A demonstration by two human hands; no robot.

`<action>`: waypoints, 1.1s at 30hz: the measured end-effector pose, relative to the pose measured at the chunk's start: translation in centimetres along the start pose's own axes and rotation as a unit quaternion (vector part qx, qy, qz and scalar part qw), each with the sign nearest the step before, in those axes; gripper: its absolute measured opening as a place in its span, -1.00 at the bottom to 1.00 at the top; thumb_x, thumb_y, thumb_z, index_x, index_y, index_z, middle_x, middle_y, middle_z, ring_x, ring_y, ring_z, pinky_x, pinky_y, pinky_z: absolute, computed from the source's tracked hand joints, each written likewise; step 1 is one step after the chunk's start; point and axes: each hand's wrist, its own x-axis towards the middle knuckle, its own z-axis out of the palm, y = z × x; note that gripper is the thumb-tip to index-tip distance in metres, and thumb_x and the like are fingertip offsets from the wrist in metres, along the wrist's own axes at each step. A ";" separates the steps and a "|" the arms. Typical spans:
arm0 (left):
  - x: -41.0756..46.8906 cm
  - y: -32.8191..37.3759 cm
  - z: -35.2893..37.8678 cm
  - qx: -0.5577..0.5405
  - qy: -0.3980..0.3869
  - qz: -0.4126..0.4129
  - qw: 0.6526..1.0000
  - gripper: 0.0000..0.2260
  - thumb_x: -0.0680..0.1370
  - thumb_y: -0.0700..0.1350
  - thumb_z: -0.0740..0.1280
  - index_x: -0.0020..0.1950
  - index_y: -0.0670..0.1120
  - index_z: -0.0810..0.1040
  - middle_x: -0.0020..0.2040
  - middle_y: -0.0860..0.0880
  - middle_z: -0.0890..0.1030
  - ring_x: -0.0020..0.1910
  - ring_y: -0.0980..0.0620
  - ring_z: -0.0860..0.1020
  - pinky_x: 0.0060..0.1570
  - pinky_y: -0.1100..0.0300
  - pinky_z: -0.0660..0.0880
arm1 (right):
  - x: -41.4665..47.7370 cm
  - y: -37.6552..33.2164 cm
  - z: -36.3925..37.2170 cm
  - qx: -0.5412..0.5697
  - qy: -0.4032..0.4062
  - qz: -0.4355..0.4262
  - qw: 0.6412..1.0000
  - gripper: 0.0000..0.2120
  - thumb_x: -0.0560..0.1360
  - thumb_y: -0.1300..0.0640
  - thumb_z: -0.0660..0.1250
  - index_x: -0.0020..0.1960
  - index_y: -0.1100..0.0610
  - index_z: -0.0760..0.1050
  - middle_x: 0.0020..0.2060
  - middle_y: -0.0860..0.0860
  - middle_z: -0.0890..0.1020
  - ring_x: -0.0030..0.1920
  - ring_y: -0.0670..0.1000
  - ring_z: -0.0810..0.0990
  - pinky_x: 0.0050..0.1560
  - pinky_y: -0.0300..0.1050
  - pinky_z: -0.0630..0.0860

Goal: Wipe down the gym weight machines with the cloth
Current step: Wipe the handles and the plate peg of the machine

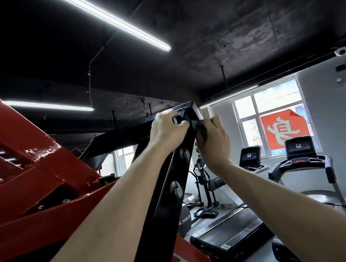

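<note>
Mid-wipe, both arms raised to centre of frame. L = left hand (167, 129), fingers curled over the top corner of the black frame (168, 189) of a weight machine, clamped on it, prob. steadying. R = right hand (215, 144), just right of the same corner, fingers closed round a small dark cloth (201, 131) and pressing it against the frame's right edge just below the corner. Cloth mostly bunched in the hand; only a dark wad shows betw. thumb and fingers, touching the metal. Step in hand, as I read it: wiping the top end of the sloping black post. Most of the post below looks not yet covered, but can't judge dust from here. Next move prob. calls for dragging the cloth down the post toward lower centre, round the bolt (185, 153) just below the hands, keeping pressure on, w/ L shifting or letting go so it doesn't block the path. Red arm (25, 175) of the machine fills left of frame, glossy w/ chipped paint; needs its own pass. Treadmill (231, 233) lower right, window (266, 102) behind it. Containers: none in view, no bucket or spray bottle.
</note>
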 end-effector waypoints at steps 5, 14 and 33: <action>-0.3 0.2 -0.1 -0.020 -0.002 -0.008 1.000 -0.91 0.47 -0.04 0.38 -0.20 -0.03 0.62 -0.10 0.06 0.48 -0.04 -0.07 0.58 -0.07 0.13 0.52 | 1.9 -2.2 -0.9 0.014 -0.021 0.027 0.999 -0.84 0.67 0.05 0.31 -0.01 0.11 0.58 -0.03 -0.08 0.44 -0.16 0.00 0.51 -0.31 -0.31 0.23; 0.3 -0.4 0.5 -0.025 -0.007 0.005 1.000 -0.86 0.45 -0.03 0.36 -0.27 -0.06 0.55 -0.16 0.04 0.50 -0.16 0.00 0.49 -0.16 0.10 0.48 | 0.4 0.0 0.2 0.016 0.017 -0.006 1.000 -0.93 0.65 0.11 0.35 0.03 0.08 0.59 -0.01 -0.07 0.49 -0.16 -0.01 0.50 -0.32 -0.29 0.26; -6.4 1.5 -1.9 0.143 0.003 0.086 0.986 -0.61 0.67 -0.11 0.29 0.51 -0.06 0.47 0.37 -0.03 0.45 0.39 -0.04 0.39 0.38 0.07 0.41 | -7.7 -3.4 -6.4 0.274 -0.135 0.234 0.923 -0.96 0.53 -0.01 0.34 -0.03 -0.11 0.55 -0.13 0.00 0.71 -0.14 0.07 0.71 -0.10 0.15 0.69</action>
